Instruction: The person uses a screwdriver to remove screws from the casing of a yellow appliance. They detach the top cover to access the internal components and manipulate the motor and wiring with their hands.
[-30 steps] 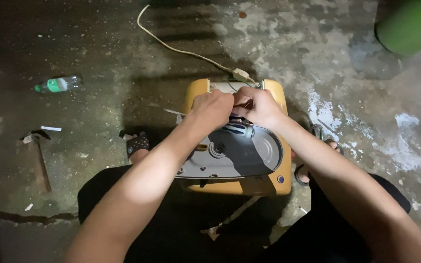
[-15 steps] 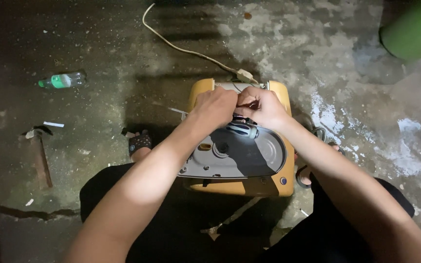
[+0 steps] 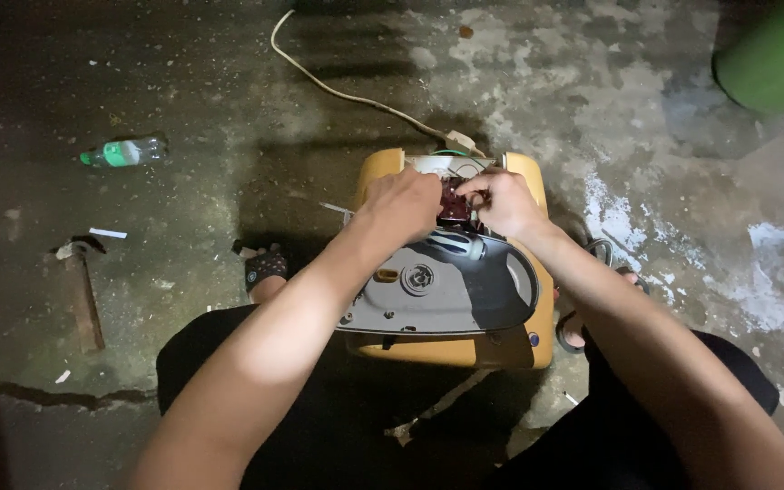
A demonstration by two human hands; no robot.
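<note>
Small dark reddish part [image 3: 454,201] sits at the far end of the yellow machine casing [image 3: 451,349], right under a pale plastic piece [image 3: 446,165] at the casing's top edge; both my hands are on it. Left hand [image 3: 401,204] is curled with fingertips pinching at the part's left side, right hand [image 3: 503,201] curled likewise on its right side, thumbs and forefingers closed down small; I cannot tell if they grip the part itself or thin wires at it, too small and shadowed. I judge the part light, rigid, a bit fragile, best taken by its edges with fingertips, not squeezed hard. The casing looks heavy and stiff, hard plastic shell, probably stays put on its own; lifting it would want both hands under the long sides. A grey metal plate [image 3: 442,290] with a round hub covers its middle, smooth and likely slippery. The casing rests on the concrete floor [image 3: 229,118] between my knees. A pale cord [image 3: 347,91] runs from its far end across the floor toward the top edge. Well apart to the left: a hammer [image 3: 83,290], and further off a clear plastic bottle [image 3: 124,151] with green label. Green object [image 3: 773,54] at the far right corner.
</note>
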